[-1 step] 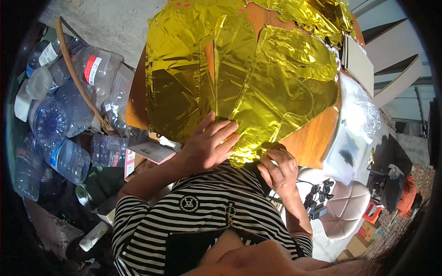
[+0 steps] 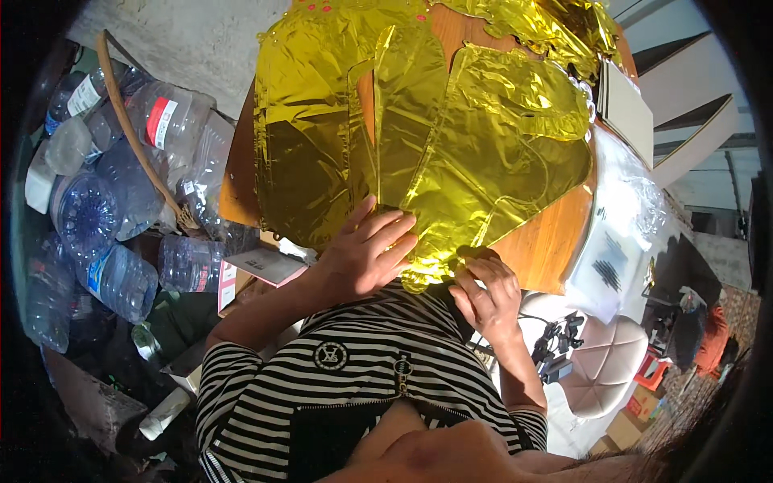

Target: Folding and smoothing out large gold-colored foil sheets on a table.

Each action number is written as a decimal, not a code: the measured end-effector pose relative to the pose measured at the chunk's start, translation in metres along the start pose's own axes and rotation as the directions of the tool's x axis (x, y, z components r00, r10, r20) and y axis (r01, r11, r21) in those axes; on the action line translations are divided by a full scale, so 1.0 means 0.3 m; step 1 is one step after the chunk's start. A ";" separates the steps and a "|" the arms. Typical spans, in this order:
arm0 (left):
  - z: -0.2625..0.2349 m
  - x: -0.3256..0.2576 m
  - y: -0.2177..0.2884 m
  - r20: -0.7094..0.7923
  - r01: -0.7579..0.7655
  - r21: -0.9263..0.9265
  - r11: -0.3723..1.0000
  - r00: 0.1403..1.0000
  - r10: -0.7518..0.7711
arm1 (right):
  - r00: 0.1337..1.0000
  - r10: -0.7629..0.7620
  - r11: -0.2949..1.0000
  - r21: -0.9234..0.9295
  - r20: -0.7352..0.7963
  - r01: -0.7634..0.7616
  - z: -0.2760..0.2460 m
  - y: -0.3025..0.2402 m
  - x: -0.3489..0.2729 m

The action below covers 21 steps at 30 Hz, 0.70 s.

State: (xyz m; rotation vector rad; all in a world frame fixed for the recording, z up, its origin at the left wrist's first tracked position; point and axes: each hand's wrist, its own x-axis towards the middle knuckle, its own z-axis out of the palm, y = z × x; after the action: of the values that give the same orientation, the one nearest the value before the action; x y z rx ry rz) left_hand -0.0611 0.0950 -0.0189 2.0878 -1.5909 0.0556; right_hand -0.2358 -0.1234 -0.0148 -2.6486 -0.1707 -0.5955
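Observation:
Shiny gold foil balloons (image 2: pixel 483 153), flat and with seamed edges, lie spread over the wooden table (image 2: pixel 541 249). Their crinkled near end hangs at the table's front edge, close to my body. My left hand (image 2: pixel 362 256) rests on this near end with its fingers stretched out and spread. To the right, my right hand (image 2: pixel 489 296) has its fingers curled and pinched at the foil's near right edge. Its fingertips are partly hidden, so the exact bit of foil between them cannot be made out.
Several empty plastic bottles (image 2: pixel 121 282) are piled at the left, with a curved wooden stick (image 2: pixel 133 133) across them. More crumpled gold foil (image 2: pixel 555 32) lies at the far right. Clear plastic bags (image 2: pixel 612 225) hang over the table's right side, near a pink chair (image 2: pixel 604 366).

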 end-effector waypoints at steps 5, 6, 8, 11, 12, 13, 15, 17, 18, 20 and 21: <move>-0.003 0.007 -0.009 -0.001 -0.005 -0.004 1.000 1.000 0.005 | 0.998 -0.008 0.999 -0.043 0.068 0.011 -0.017 -0.005 0.036; -0.007 0.021 -0.021 -0.022 -0.015 -0.003 1.000 1.000 0.015 | 0.998 -0.007 0.999 -0.048 0.065 0.010 -0.023 -0.004 0.042; -0.011 0.069 -0.061 -0.039 -0.035 -0.002 0.999 0.999 0.035 | 0.999 -0.019 0.998 -0.051 0.034 0.020 -0.041 0.001 0.065; -0.057 0.212 -0.125 -0.016 -0.089 0.090 0.992 0.996 0.091 | 0.998 -0.032 0.993 -0.113 0.050 0.037 -0.089 0.008 0.177; -0.046 0.242 -0.161 -0.061 -0.139 0.106 0.985 0.987 0.146 | 0.996 -0.019 0.993 -0.115 0.091 0.030 -0.098 0.013 0.213; -0.035 0.268 -0.188 -0.064 -0.144 0.112 0.983 0.986 0.151 | 0.996 -0.023 0.992 -0.119 0.084 0.033 -0.094 0.032 0.242; -0.021 0.318 -0.240 -0.105 -0.127 0.138 0.982 0.984 0.142 | 0.981 -0.050 0.964 -0.247 0.186 0.096 -0.085 0.069 0.310; -0.048 0.373 -0.300 -0.104 -0.072 0.250 0.965 0.989 0.101 | 0.983 -0.048 0.966 -0.242 0.180 0.092 -0.054 0.102 0.372; -0.086 0.404 -0.314 -0.098 0.214 0.203 0.956 0.975 -0.197 | 0.975 -0.116 0.966 -0.209 0.189 0.155 -0.038 0.118 0.405; -0.123 0.424 -0.389 -0.085 0.494 0.165 0.854 0.869 -0.487 | 0.942 -0.258 0.957 -0.074 0.216 0.279 -0.005 0.151 0.469; -0.109 0.418 -0.458 -0.194 0.491 0.129 0.862 0.865 -0.463 | 0.942 -0.260 0.957 -0.074 0.214 0.281 0.008 0.165 0.488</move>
State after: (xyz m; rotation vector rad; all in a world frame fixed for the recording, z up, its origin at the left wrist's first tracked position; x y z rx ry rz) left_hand 0.1122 0.0221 0.0005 2.4917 -0.9660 0.1864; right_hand -0.0929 -0.1632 0.0282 -2.8063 -0.5885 -0.4263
